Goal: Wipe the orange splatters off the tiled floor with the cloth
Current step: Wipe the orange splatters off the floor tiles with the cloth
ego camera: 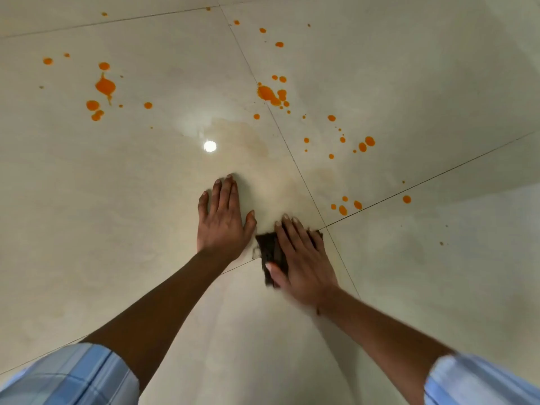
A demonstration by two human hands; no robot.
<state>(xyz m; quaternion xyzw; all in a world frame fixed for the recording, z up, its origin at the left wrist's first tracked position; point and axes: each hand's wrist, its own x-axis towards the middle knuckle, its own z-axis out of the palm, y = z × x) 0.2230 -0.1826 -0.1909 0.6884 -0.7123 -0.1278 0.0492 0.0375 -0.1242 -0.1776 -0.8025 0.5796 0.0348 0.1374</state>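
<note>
A dark brown cloth [269, 249] lies flat on the glossy cream tiled floor [117, 217]. My right hand [301, 258] presses down on it with fingers spread, and is slightly blurred. My left hand [223, 219] rests flat on the bare tile just left of the cloth, fingers apart, holding nothing. Orange splatters remain farther away: a large blob cluster at far left [105, 86], another near the centre grout line [270, 94], scattered drops to the right [365, 144], and a few small drops close by on the right [344, 206]. A faint smeared patch [251, 138] lies ahead of my hands.
Dark grout lines [304, 176] cross the floor and meet next to the cloth. A bright ceiling light reflection [209, 146] shines on the tile. Light blue checked sleeves [73, 375] show at the bottom corners.
</note>
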